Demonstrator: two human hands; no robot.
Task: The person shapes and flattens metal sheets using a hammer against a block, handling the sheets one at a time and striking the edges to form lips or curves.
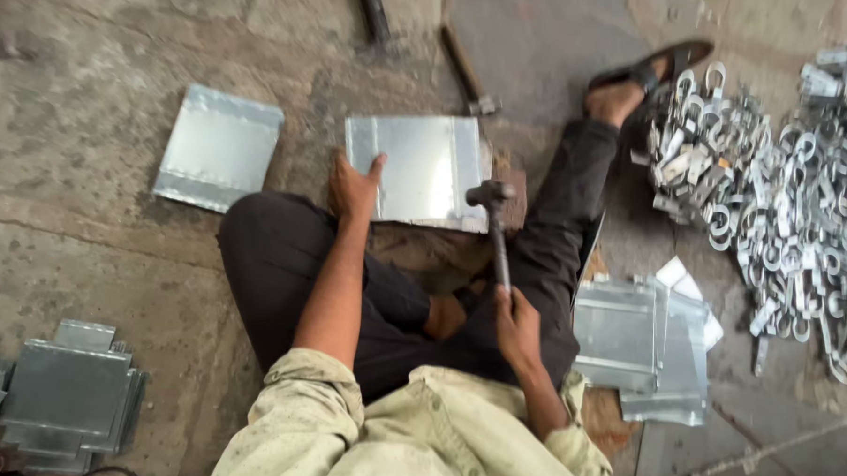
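Hammer (497, 241) stands nearly upright in view, long axis running twelve to six, head at twelve resting on the metal sheet (417, 167). Right hand (516, 328) is wrapped tight round the handle's lower end. Left hand (352, 187), at nine o'clock of the sheet, presses flat and spread on its edge.

metal sheet (417, 167) silver (shiny) | trousers (282, 261) black | shirt (417, 430) seemingly cream, speckled
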